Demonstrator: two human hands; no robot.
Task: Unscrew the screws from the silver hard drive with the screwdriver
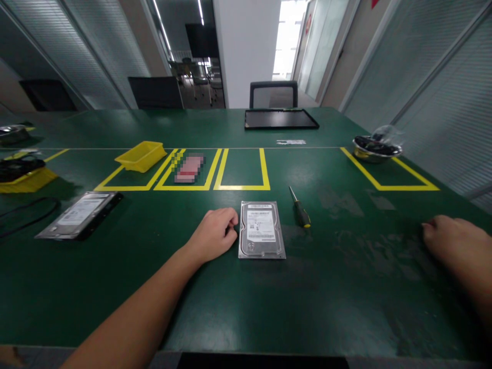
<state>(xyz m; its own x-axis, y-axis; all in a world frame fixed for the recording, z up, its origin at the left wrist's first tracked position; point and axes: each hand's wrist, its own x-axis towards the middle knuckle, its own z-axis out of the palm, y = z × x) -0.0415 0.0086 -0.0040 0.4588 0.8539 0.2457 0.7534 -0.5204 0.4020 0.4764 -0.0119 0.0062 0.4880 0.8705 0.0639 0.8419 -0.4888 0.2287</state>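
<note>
drive (262, 230): flat on your bench (326, 297), label up
left hand (215, 233): curled closed, just beside the drive
right hand (455, 238): curled closed, well right of your screwdriver (302, 212)

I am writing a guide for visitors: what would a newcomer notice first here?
Probably the silver hard drive, label up, just beside the left hand on the green table. Then perhaps the bright yellow tape outlines farther back, and the screwdriver to the drive's right.
</note>
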